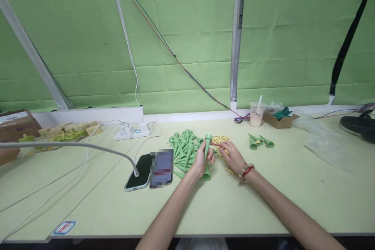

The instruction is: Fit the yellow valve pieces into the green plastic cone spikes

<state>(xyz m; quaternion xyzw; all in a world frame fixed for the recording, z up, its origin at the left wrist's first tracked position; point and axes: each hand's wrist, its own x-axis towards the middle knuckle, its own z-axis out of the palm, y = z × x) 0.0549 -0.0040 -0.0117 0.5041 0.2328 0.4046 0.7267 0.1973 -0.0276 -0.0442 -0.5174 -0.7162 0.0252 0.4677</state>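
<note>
My left hand [200,160] is wrapped round a green plastic cone [208,144], its wide ringed end up. My right hand [233,155], with a beaded bracelet at the wrist, reaches over a pile of small yellow plastic pieces [220,139]. Its fingers stretch out toward the held cone; no held piece can be made out between them. Left of my left hand lies a heap of similar green cones [183,146]. One more cone [206,174] lies just under that hand. To the right, several cones [267,141] lie apart from the heap, some with yellow bits at them.
Two phones [140,174] lie left of the heap, a grey cable arm passing over one. Behind stands a power strip [131,133] with white cables. A drink cup [256,115], a small cardboard box [279,120] and clear plastic bags [325,144] are at the right.
</note>
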